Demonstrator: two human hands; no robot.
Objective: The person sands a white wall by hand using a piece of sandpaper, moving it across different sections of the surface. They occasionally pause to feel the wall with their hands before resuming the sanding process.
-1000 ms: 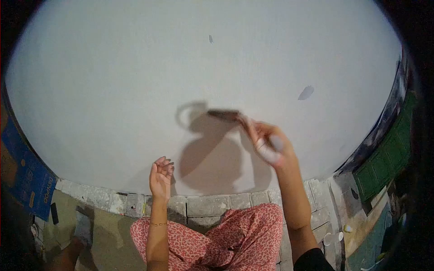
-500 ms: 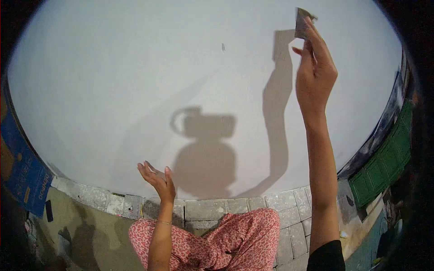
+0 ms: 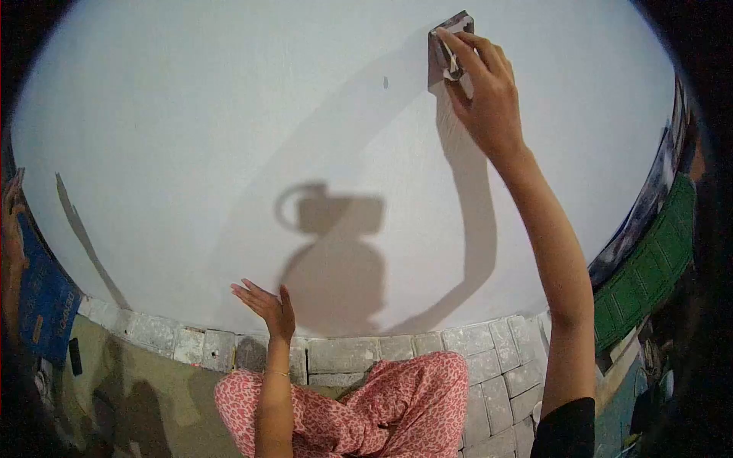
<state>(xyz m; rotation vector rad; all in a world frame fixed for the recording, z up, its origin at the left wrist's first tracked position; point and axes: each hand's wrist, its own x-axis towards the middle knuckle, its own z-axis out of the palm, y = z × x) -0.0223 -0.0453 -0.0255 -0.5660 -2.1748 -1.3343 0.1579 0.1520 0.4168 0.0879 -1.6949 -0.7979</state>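
Note:
My right hand (image 3: 489,84) is raised to the upper right, its fingers closed round a flat scraper-like tool (image 3: 450,52) whose edge is at the white wall (image 3: 191,130). Its shadow meets the tool there. Low at the left, my left hand (image 3: 269,309) is held up with fingers spread and nothing in it, in front of the wall's lower part. A small dark mark (image 3: 386,82) shows on the wall, left of the tool.
Another person's hand (image 3: 13,221) is at the far left edge, by a blue box (image 3: 47,298). Grey paving bricks (image 3: 343,355) run along the wall's foot. A green ribbed panel (image 3: 649,263) stands at the right. My patterned trousers show below.
My right hand and the tool have moved left, and the tool has turned against the wall. My left hand has hardly moved. Another person's hand has come into view at the far left.

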